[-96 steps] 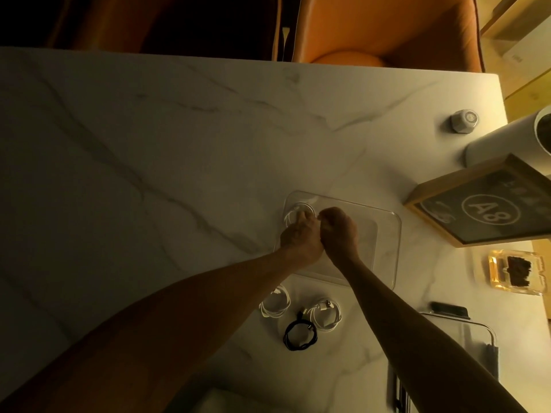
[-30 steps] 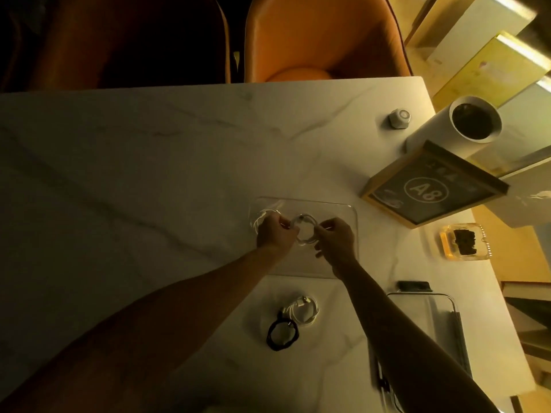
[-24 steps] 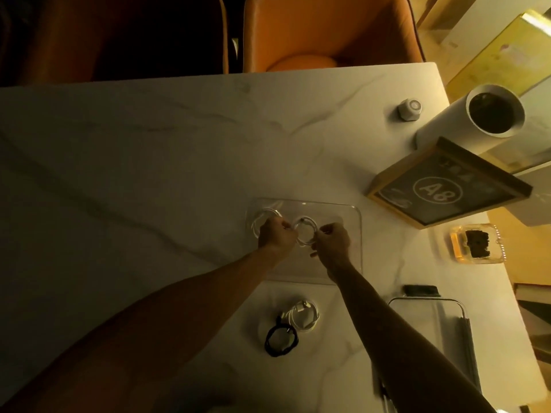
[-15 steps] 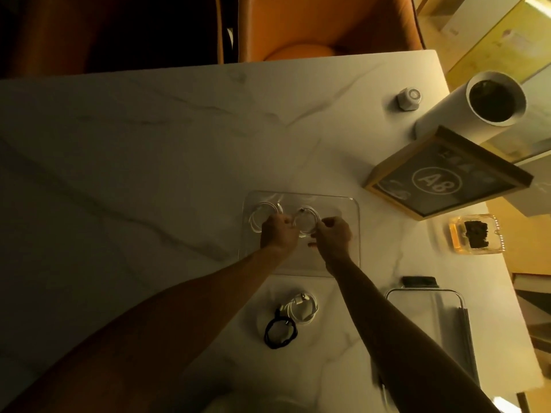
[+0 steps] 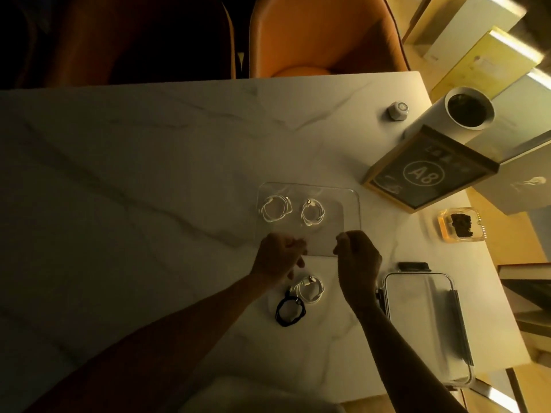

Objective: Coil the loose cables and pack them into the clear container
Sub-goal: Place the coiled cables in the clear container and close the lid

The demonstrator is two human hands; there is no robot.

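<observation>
A clear container point(image 5: 351, 210) lies on the marble table point(image 5: 149, 189). Two coiled white cables rest inside it side by side: one at the left point(image 5: 275, 208), one to its right point(image 5: 312, 212). My left hand point(image 5: 278, 257) and my right hand point(image 5: 356, 257) hover at the container's near edge with fingers loosely curled, and neither holds anything. Just below my left hand, on the table, a third coiled white cable point(image 5: 308, 289) touches a coiled black cable point(image 5: 290, 311).
A clear lid with clasps point(image 5: 429, 326) lies at the right near the table edge. A framed A8 sign point(image 5: 429, 171), a white cylinder point(image 5: 465, 114), a small white knob point(image 5: 398, 110) and an amber dish point(image 5: 460, 223) stand at the back right. Orange chairs point(image 5: 322, 37) sit beyond the table.
Both hands let go of the second white coil inside the container and drew back toward me to its near edge. One coil has gone from the table into the container.
</observation>
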